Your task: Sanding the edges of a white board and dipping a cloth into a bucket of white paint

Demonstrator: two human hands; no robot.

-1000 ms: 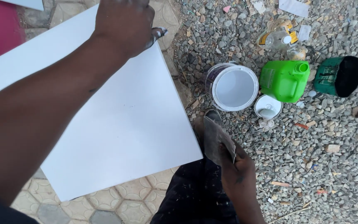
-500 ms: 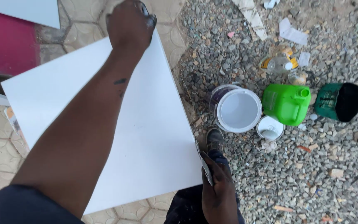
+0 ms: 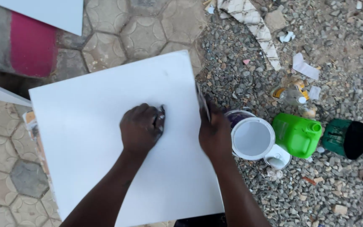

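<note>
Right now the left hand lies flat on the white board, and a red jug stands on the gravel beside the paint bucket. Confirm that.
One detail is wrong: the jug is green, not red, as the head view shows. The rest holds: the left hand lies on the white board, and the jug stands on the gravel beside the paint bucket.

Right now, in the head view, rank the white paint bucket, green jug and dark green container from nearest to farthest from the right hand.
1. White paint bucket, just beside the right hand.
2. Green jug, past the bucket.
3. Dark green container, farthest out on the gravel.
</note>
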